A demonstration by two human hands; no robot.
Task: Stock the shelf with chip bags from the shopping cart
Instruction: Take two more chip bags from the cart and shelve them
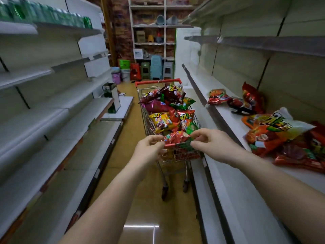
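A wire-mesh shopping cart with red plastic handle bars [159, 83] stands in the aisle, heaped with chip bags in red, yellow, green, maroon and pink. At the near end of the cart, a red foil chip bag with green trim [176, 137] lies on top of the load, just above the near red bar.

Left hand [149, 150]: fingers [156, 139] curled, with the tips closed at the left edge of the red bag; the contact point is blurred, so whether they pinch the bag or the cart bar cannot be told.

Right hand [213, 144]: fingers [199, 138] curled, thumb and fingertips pinching the green right edge of the same bag. The bag spans the gap between the two hands.

The white metal shelf on the right [226, 118] carries several bags already placed: two red bags [218, 97] lying flat at the far end, one red bag [252, 97] upright against the back panel, and a large orange, red and white bag [274, 129] lying on further red bags near the right forearm.

Green cans [52, 14] line the top left shelf.
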